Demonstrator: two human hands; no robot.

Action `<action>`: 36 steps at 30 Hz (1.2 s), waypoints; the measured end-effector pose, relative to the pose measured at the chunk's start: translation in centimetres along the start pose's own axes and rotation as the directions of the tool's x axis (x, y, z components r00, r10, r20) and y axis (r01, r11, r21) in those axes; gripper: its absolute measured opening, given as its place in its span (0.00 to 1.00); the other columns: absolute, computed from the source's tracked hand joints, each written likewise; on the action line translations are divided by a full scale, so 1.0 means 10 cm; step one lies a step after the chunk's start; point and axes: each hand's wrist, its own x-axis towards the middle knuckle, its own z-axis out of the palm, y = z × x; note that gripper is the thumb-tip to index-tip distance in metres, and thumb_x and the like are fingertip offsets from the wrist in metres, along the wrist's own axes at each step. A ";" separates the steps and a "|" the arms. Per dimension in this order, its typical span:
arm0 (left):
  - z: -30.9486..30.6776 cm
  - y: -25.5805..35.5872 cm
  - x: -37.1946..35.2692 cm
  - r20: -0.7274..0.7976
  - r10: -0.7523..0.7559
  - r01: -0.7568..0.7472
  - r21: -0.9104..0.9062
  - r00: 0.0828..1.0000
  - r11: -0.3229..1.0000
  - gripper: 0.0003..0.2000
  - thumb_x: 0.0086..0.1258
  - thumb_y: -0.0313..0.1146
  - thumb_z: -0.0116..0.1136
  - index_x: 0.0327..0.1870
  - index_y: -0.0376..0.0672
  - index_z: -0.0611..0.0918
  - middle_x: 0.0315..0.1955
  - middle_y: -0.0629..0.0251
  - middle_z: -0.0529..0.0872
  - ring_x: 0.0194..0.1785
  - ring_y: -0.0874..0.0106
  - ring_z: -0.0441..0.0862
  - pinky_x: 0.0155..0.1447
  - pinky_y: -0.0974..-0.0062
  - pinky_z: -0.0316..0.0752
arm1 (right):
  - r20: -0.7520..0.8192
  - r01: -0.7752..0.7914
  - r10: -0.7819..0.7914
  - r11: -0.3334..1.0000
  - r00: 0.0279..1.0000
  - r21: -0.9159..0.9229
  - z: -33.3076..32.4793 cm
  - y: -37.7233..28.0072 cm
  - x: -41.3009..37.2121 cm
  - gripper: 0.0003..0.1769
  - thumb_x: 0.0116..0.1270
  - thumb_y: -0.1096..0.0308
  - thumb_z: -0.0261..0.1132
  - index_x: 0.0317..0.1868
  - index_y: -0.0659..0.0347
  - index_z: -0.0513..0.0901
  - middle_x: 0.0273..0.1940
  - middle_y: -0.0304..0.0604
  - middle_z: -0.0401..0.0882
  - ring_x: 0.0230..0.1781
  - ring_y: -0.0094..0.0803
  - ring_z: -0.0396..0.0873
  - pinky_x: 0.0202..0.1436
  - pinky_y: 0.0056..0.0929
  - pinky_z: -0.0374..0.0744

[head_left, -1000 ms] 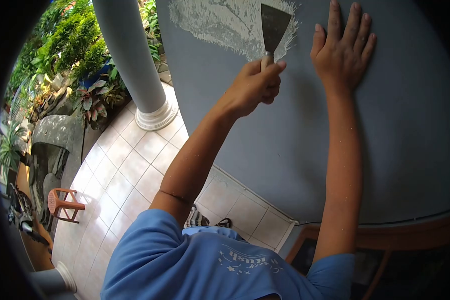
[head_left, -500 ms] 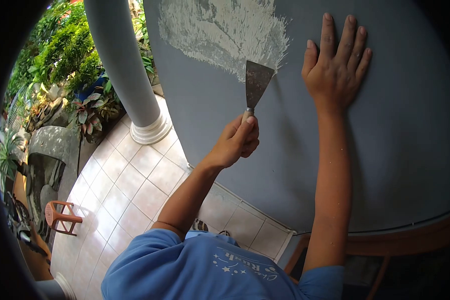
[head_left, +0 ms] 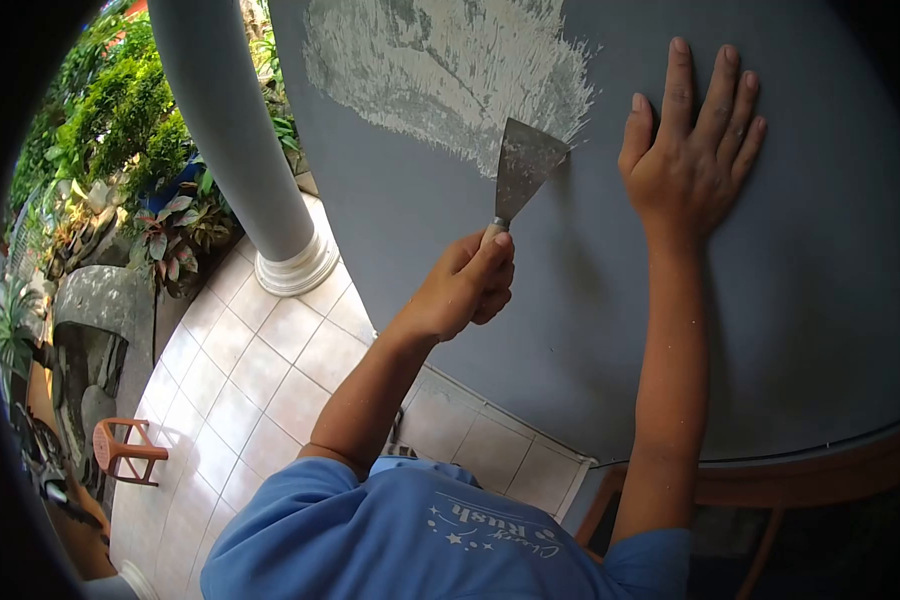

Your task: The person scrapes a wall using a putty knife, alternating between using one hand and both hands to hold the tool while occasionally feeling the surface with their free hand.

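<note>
My left hand is closed around the light handle of a putty knife, thumb along the handle's top. Its broad, stained metal blade points up at the wall, over the lower right edge of a scraped, whitish patch. My right hand lies palm against the grey wall, to the right of the patch, fingers spread and pointing up. The blade casts a soft shadow on the wall below and right of it.
A round grey column with a white base stands to the left. An orange plastic stool is on the tiled floor. Plants and rocks fill the far left. A brown wooden frame runs along the lower right.
The view has shifted slightly, and the patch appears larger. The putty knife's blade has tilted a little to the right and sits slightly higher against the patch. Both hands keep their pose.
</note>
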 end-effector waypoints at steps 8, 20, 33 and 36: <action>0.00 -0.07 0.01 -0.071 0.046 -0.035 0.150 0.996 0.988 0.18 0.80 0.52 0.45 0.34 0.48 0.67 0.19 0.79 0.61 0.17 0.86 0.54 0.18 0.83 0.49 | -0.042 0.018 -0.017 1.000 0.999 0.021 0.03 0.02 0.02 0.28 0.74 0.44 0.48 0.72 0.38 0.70 0.72 0.44 0.66 0.72 0.45 0.66 0.72 0.50 0.64; 0.21 -0.23 0.08 -0.097 0.164 -0.144 0.187 0.982 0.972 0.19 0.81 0.51 0.43 0.34 0.46 0.65 0.19 0.77 0.63 0.16 0.85 0.58 0.18 0.83 0.56 | -0.090 0.050 -0.045 0.997 0.995 0.056 0.06 0.02 0.02 0.28 0.73 0.45 0.52 0.72 0.38 0.70 0.71 0.46 0.66 0.72 0.47 0.66 0.69 0.53 0.68; 0.05 0.28 0.27 0.042 0.155 -0.161 0.231 0.987 0.959 0.19 0.80 0.53 0.46 0.32 0.48 0.65 0.19 0.79 0.60 0.18 0.86 0.54 0.18 0.83 0.51 | -0.045 0.024 -0.023 0.999 0.999 0.039 0.10 0.03 -0.02 0.29 0.76 0.43 0.43 0.71 0.39 0.72 0.72 0.45 0.66 0.72 0.45 0.65 0.74 0.48 0.60; 0.13 0.25 0.26 0.008 0.153 -0.150 0.238 0.988 0.960 0.20 0.80 0.53 0.45 0.32 0.48 0.65 0.19 0.78 0.61 0.18 0.86 0.56 0.19 0.83 0.53 | -0.024 0.022 -0.021 0.999 1.000 0.029 0.07 0.05 0.00 0.28 0.76 0.44 0.44 0.70 0.40 0.72 0.73 0.45 0.65 0.73 0.45 0.64 0.75 0.47 0.58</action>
